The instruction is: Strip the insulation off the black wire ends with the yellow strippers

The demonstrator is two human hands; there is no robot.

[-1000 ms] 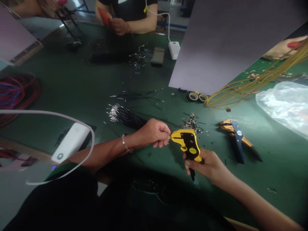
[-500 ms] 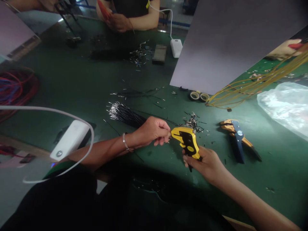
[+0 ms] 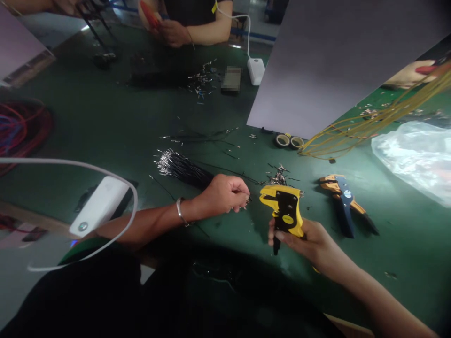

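Note:
My left hand [image 3: 225, 193] is closed in a pinch, with small dark bits at its fingertips that I cannot make out. Beside it, up and to the left, lies a bundle of black wires [image 3: 181, 168] with shiny ends. My right hand [image 3: 303, 239] grips a yellow and black wire stripper [image 3: 286, 209] by its handles. The tool's jaws are apart and a short gap separates them from my left fingertips. Just behind the tool is a small heap of black and silver scraps [image 3: 278, 175].
Blue and orange pliers [image 3: 345, 195] lie right of my right hand. Two tape rolls [image 3: 289, 141], yellow wires [image 3: 369, 127] and a plastic bag [image 3: 416, 155] are farther back. A white power bank [image 3: 100, 205] and its cable lie left. Another person's hands [image 3: 172, 33] hold something red across the table [image 3: 105, 108].
The yellow stripper has moved right, away from my left fingertips, and its jaws have opened. My left hand stays nearly in place, still pinched. The whole view has shifted slightly.

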